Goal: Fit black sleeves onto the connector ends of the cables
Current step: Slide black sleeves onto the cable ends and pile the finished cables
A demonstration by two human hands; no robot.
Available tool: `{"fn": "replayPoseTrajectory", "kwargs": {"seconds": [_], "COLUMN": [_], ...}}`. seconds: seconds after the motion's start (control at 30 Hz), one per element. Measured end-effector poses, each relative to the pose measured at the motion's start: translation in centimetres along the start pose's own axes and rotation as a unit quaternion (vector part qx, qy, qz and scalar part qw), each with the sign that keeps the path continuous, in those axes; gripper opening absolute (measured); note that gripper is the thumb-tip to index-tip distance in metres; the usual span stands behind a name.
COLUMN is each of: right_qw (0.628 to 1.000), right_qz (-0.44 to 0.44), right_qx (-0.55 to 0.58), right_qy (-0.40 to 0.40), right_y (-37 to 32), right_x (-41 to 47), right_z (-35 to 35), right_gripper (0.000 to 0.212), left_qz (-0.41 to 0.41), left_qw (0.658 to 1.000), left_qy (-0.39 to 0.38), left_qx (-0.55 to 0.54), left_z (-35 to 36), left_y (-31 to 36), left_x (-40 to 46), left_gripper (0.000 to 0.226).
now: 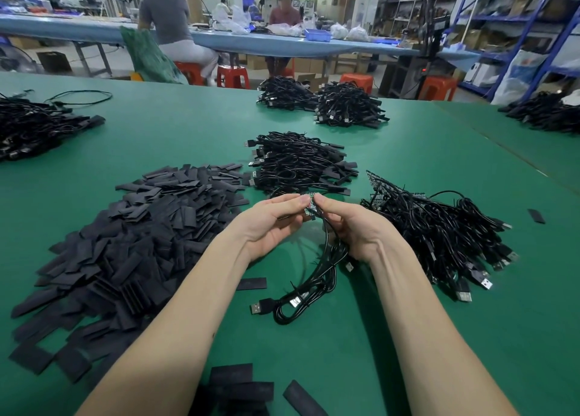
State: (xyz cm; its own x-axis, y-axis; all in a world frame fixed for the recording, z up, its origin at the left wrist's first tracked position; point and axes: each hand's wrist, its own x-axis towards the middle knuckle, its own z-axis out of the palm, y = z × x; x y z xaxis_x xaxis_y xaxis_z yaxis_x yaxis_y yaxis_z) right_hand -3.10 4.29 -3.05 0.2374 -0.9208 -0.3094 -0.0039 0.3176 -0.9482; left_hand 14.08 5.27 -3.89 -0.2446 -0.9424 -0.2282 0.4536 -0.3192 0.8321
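Note:
My left hand and my right hand meet above the green table, both pinching a small circuit-board connector end of a black cable. The cable hangs down from my hands and coils on the table, with its USB plug lying at the left of the coil. A large heap of flat black sleeves lies to the left. I cannot tell whether a sleeve is on the connector end.
A pile of cables with bare circuit-board ends lies at the right. Another cable pile with sleeves sits ahead, and more piles lie farther back and at the left. Loose sleeves lie near the front edge. People sit at a far bench.

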Motion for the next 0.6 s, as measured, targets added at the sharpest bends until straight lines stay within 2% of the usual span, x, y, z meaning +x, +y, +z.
{"fn": "replayPoseTrajectory", "kwargs": {"seconds": [0.27, 0.33, 0.37, 0.4, 0.43, 0.5, 0.53, 0.57, 0.6], "right_qw": [0.998, 0.999, 0.999, 0.997, 0.996, 0.993, 0.993, 0.992, 0.991], "right_qz": [0.029, -0.010, -0.033, -0.052, -0.067, -0.090, -0.097, -0.101, -0.104], "right_qx": [0.057, 0.034, 0.027, 0.017, -0.003, -0.032, -0.033, -0.034, -0.042], "right_qy": [0.004, 0.020, 0.031, 0.047, 0.063, 0.072, 0.067, 0.066, 0.077], "right_y": [-0.4, -0.8, -1.0, -1.2, -1.4, -1.9, -2.0, -2.1, -2.2], "right_x": [-0.2, -0.2, -0.3, -0.3, -0.5, -0.7, -0.8, -0.9, -1.0], "right_z": [0.4, 0.0, -0.3, -0.5, -0.6, -0.5, -0.3, 0.0, 0.4], "right_gripper": [0.033, 0.023, 0.017, 0.017, 0.021, 0.024, 0.022, 0.019, 0.017], "left_qz": [-0.007, 0.008, 0.025, 0.050, 0.083, 0.159, 0.200, 0.234, 0.253], "left_qw": [0.999, 0.999, 0.990, 0.971, 0.935, 0.835, 0.789, 0.766, 0.774], "left_qy": [-0.016, 0.010, 0.036, 0.070, 0.108, 0.175, 0.202, 0.219, 0.220], "left_qx": [-0.032, 0.051, 0.130, 0.225, 0.326, 0.496, 0.545, 0.558, 0.537], "left_z": [0.2, -0.1, -0.3, -0.5, -0.6, -0.9, -0.8, -0.6, -0.4], "left_y": [0.2, 0.3, 0.3, 0.2, 0.1, -0.3, -0.5, -0.5, -0.4], "left_x": [-0.3, -0.2, -0.1, 0.0, 0.1, 0.5, 0.6, 0.8, 0.9], "left_gripper": [0.006, 0.007, 0.010, 0.013, 0.015, 0.016, 0.015, 0.014, 0.013]}}
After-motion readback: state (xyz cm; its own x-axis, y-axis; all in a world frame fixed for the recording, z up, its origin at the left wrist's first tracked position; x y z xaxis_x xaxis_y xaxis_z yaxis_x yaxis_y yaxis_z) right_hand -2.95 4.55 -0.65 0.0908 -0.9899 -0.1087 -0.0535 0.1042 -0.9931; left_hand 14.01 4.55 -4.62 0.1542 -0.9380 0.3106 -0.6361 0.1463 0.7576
